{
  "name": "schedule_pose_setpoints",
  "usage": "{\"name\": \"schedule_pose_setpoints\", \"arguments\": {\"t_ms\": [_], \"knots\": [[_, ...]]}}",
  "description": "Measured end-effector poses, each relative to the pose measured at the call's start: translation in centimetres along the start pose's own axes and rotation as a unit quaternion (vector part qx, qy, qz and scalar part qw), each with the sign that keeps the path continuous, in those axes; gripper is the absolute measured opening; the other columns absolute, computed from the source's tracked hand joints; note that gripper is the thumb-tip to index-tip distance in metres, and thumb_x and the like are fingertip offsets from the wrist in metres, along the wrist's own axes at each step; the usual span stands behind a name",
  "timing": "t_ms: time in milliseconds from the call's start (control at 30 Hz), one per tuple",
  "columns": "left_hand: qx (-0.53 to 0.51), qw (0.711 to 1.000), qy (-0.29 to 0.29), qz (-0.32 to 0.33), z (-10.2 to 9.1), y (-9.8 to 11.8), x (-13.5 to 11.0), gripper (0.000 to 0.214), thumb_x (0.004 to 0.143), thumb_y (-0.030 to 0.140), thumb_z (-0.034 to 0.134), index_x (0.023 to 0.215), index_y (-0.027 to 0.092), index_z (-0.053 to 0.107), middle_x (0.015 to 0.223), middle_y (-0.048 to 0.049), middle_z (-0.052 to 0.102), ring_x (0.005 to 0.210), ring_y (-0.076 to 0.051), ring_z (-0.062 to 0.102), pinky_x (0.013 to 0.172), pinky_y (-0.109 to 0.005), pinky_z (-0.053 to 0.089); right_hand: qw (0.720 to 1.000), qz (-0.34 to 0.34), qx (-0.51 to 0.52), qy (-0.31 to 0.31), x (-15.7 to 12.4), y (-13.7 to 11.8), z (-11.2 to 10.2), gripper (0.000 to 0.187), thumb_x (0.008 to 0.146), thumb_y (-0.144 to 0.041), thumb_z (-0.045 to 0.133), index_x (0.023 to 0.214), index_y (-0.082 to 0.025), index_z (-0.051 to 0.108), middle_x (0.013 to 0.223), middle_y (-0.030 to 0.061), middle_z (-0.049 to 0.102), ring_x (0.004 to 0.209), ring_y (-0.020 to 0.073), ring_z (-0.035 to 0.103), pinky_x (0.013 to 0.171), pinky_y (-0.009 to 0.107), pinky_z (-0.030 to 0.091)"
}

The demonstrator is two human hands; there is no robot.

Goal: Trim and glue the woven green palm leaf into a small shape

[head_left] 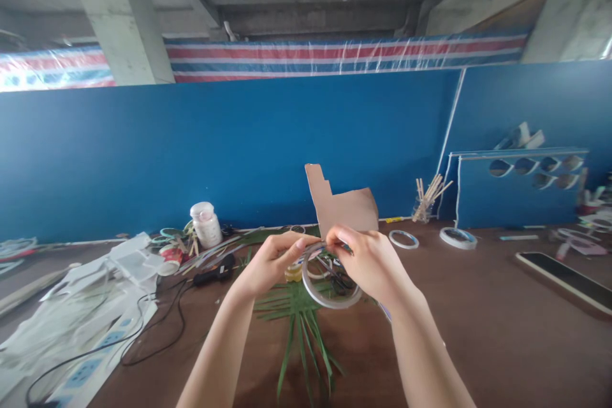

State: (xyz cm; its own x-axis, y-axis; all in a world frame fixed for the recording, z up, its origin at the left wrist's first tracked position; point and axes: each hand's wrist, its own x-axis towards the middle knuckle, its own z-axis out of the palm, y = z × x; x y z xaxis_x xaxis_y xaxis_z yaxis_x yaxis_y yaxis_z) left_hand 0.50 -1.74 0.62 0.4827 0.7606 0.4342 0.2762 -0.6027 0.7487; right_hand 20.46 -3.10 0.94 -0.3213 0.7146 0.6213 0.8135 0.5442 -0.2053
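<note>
Both hands are raised above a brown table (478,331). My right hand (368,261) is closed on a piece of brown cardboard (342,204) with a notched top, and it also carries a roll of clear tape (329,296) that hangs below the fingers. My left hand (268,261) pinches the tape's edge close to the cardboard, thumb and forefinger pressed together. Under the hands lies a green palm-like leaf (301,331) flat on the table.
A white jar (206,224), a black glue gun (215,269), cables and white paper scraps (95,306) crowd the left. Two tape rolls (404,240) (458,238), a glass of wooden sticks (425,201) and a phone (564,277) lie to the right. A blue wall stands behind.
</note>
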Motion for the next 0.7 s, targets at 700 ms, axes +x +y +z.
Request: {"name": "schedule_pose_setpoints", "arguments": {"t_ms": [700], "knots": [[0.04,0.999,-0.024,0.007,-0.19,0.51,0.01,0.035,0.088,0.039,0.047,0.091,0.012,0.069,0.079,-0.006,0.065,0.07,-0.014,0.055,0.062,-0.022,0.039,0.998,-0.011,-0.042,-0.038,-0.03,-0.56,0.32,0.012,0.082,-0.014,0.047,0.083,-0.023,0.055,0.057,-0.0043,0.058,0.052,0.0095,0.052,0.052,0.022,0.022]]}}
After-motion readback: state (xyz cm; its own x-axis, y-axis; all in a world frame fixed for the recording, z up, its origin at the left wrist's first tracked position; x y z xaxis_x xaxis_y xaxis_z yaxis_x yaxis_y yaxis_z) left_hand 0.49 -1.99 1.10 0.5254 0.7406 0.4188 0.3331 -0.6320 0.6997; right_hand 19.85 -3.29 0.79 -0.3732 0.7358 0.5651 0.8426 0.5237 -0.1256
